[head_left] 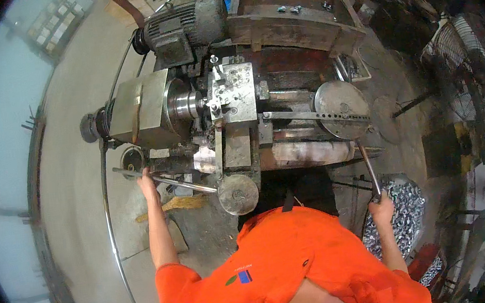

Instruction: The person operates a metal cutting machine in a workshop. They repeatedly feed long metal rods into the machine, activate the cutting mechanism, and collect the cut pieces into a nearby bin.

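My left hand (pixel 148 187) is closed around a metal lever (pixel 190 184) that runs to a small round disc (pixel 238 194) at the front of a lathe-like machine. My right hand (pixel 383 210) grips the end of another steel lever (pixel 368 165), which slants up toward a larger round plate (pixel 342 105) on the machine's right. Between them sits a metal tool block (pixel 234 93) with bolts on top. Its left side lies close to a shiny round chuck (pixel 183 105). Whatever is clamped at the chuck is too small to make out.
A dark motor (pixel 188 30) stands behind the boxy headstock (pixel 141 112). A wooden tray (pixel 295 30) with a few small metal parts lies at the back. Many shiny metal pieces (pixel 400 217) are heaped near my right arm. A fan (pixel 464 69) is at far right, a straw brush (pixel 171 206) at left.
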The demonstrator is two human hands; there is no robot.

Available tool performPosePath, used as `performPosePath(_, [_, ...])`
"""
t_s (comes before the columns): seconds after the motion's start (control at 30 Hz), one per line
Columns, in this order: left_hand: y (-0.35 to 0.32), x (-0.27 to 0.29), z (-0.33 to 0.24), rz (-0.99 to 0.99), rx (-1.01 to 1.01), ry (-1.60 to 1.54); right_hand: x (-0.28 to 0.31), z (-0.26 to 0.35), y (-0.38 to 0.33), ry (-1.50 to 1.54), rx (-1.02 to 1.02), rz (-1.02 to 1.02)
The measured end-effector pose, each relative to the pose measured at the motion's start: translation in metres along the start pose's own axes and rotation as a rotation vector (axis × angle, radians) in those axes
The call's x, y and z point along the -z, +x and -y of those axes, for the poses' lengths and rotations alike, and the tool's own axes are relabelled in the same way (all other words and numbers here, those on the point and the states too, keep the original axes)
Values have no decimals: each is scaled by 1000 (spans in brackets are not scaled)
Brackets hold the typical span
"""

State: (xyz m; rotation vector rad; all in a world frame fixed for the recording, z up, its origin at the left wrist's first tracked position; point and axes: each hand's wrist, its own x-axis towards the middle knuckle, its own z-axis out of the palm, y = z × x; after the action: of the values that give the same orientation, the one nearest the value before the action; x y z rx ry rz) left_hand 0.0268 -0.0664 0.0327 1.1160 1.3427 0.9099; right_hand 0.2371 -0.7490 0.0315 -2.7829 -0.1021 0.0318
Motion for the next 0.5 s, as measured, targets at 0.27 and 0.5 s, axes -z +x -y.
performPosePath(0.27, [-8,-2,-6,89,-58,49,-3,40,-26,187,-55,52])
performPosePath(0.5, [10,9,-1,141,-91,161,-10,37,-29,175,-119,89])
